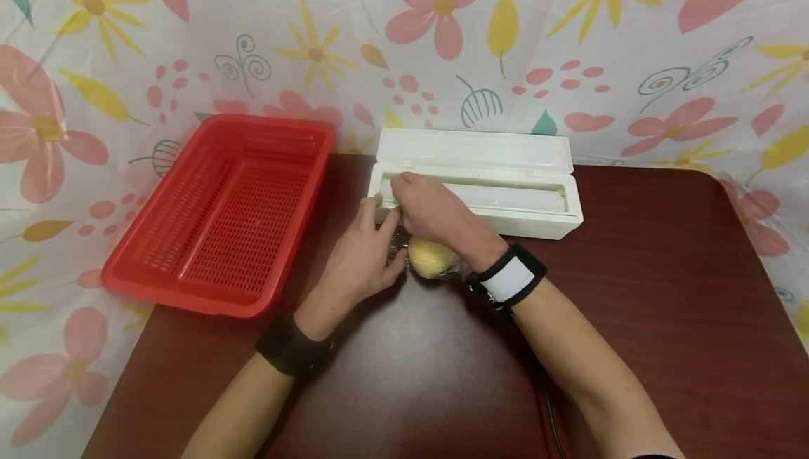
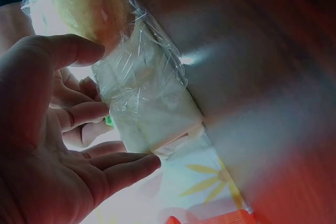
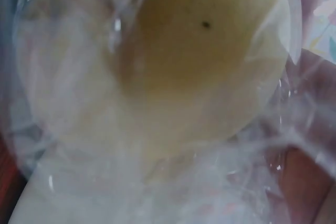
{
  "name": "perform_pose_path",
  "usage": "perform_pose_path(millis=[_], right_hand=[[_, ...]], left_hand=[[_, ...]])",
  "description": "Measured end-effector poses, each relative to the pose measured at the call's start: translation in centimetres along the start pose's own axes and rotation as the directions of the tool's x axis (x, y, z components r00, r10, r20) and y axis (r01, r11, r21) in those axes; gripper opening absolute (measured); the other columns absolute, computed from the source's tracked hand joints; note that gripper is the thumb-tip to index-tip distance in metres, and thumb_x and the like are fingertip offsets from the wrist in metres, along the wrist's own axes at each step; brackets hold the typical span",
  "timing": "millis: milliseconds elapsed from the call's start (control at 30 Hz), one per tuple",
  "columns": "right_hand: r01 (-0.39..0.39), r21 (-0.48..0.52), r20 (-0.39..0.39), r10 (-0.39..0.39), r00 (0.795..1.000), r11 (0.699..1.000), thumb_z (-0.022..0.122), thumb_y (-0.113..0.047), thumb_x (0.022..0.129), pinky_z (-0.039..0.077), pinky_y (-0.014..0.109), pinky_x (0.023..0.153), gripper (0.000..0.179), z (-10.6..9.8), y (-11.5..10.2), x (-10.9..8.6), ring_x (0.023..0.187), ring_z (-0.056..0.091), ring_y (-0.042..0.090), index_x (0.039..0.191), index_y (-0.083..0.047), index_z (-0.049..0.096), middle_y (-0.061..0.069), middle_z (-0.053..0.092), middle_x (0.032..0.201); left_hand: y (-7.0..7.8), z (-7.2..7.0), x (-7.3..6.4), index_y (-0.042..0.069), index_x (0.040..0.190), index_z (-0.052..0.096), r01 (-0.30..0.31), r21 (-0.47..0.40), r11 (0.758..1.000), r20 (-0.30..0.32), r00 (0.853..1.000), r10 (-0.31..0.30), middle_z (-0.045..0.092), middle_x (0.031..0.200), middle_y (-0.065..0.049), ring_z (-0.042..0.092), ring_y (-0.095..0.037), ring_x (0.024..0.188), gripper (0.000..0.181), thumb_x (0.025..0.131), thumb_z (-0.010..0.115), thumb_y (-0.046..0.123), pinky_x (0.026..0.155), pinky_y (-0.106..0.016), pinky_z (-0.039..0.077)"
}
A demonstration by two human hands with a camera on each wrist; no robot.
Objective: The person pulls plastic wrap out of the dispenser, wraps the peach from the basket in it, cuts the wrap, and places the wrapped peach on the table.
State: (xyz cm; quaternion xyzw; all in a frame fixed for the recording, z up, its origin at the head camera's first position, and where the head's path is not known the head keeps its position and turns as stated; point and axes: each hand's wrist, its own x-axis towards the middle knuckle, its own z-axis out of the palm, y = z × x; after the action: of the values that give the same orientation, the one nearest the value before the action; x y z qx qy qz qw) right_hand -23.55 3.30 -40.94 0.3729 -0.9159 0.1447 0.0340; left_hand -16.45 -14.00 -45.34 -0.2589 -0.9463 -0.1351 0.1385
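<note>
A pale yellow fruit [image 1: 431,258] in clear plastic wrap [image 2: 142,72] lies before a white cling film box [image 1: 531,225]. The lid stands up, and a white roll [image 1: 505,197] shows inside. At the box's left end my right hand [image 1: 439,213] pinches a small green piece, mostly hidden by the fingers. My left hand [image 1: 354,259] is spread beside it, fingertips at the front left corner and thumb near the wrap. In the left wrist view its fingers [image 2: 131,174] are fairly straight. The wrapped fruit [image 3: 205,72] fills the right wrist view, with a dark speck on its skin.
A red plastic basket [image 1: 297,224] with perforated sides stands to the left on the dark brown table [image 1: 663,290]. Behind the box hangs a flower-patterned cloth [image 1: 537,45]. A thin black cable [image 1: 551,410] runs down from the right wrist.
</note>
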Motion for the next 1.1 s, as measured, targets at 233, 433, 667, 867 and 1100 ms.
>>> perform_pose_path(millis=[233, 433, 667, 867, 1100], right_hand=[[0.033, -0.011, 0.005, -0.033, 0.999, 0.999, 0.063, 0.009, 0.087, 0.053, 0.038, 0.07, 0.013, -0.1, 0.0, 0.5, 0.077, 0.057, 0.025, 0.094, -0.001, 0.059, 0.009, 0.058, 0.085], [0.064, 0.007, -0.019, -0.063, 0.998, 0.998, 0.066, 0.011, 0.082, 0.054, 0.039, 0.071, 0.017, -0.2, 0.0, 1.0, 0.075, 0.059, 0.025, 0.089, -0.003, 0.058, 0.007, 0.058, 0.079], [0.061, 0.046, 0.007, -0.061, 0.998, 0.997, 0.063, 0.009, 0.081, 0.053, 0.038, 0.067, 0.017, -0.5, 0.0, 1.7, 0.073, 0.056, 0.023, 0.082, -0.007, 0.057, 0.004, 0.054, 0.072], [0.051, 0.128, 0.026, -0.055, 0.998, 0.99, 0.063, 0.007, 0.077, 0.048, 0.033, 0.064, 0.02, -0.7, 0.4, 2.1, 0.069, 0.051, 0.019, 0.075, -0.011, 0.055, -0.001, 0.05, 0.067], [0.054, 0.173, 0.035, -0.061, 0.998, 0.983, 0.058, 0.007, 0.078, 0.043, 0.03, 0.065, 0.024, -0.6, 0.9, 2.6, 0.069, 0.047, 0.017, 0.07, -0.014, 0.051, -0.003, 0.044, 0.065]], left_hand=[[0.1, -0.2, 0.0, 0.007, 0.14, 0.054, 0.021, -0.035, 0.999, 0.001, 1.0, -0.021, 0.038, 0.151, -0.029, 0.067, -0.033, 0.083, 0.061, 0.088, 0.078, 0.027, 0.061, -0.044, 0.061], [-0.1, -0.2, -0.1, 0.008, 0.136, 0.054, 0.046, -0.066, 0.997, 0.016, 0.999, -0.045, 0.02, 0.164, -0.036, 0.06, -0.024, 0.057, 0.06, 0.085, 0.079, 0.027, 0.045, -0.033, 0.051], [-0.1, -0.2, -0.1, 0.006, 0.136, 0.053, 0.033, -0.052, 0.998, 0.008, 0.999, -0.032, 0.023, 0.162, -0.043, 0.066, -0.031, 0.068, 0.06, 0.086, 0.079, 0.027, 0.05, -0.037, 0.056], [-0.1, -0.2, -0.1, 0.005, 0.137, 0.053, 0.034, -0.051, 0.998, 0.019, 0.999, -0.033, 0.026, 0.162, -0.042, 0.07, -0.036, 0.079, 0.062, 0.086, 0.08, 0.027, 0.056, -0.04, 0.058], [-0.2, -0.3, 0.0, 0.004, 0.133, 0.054, 0.03, -0.041, 0.999, 0.024, 0.999, -0.029, 0.028, 0.161, -0.042, 0.07, -0.038, 0.083, 0.058, 0.087, 0.079, 0.027, 0.058, -0.042, 0.059]])
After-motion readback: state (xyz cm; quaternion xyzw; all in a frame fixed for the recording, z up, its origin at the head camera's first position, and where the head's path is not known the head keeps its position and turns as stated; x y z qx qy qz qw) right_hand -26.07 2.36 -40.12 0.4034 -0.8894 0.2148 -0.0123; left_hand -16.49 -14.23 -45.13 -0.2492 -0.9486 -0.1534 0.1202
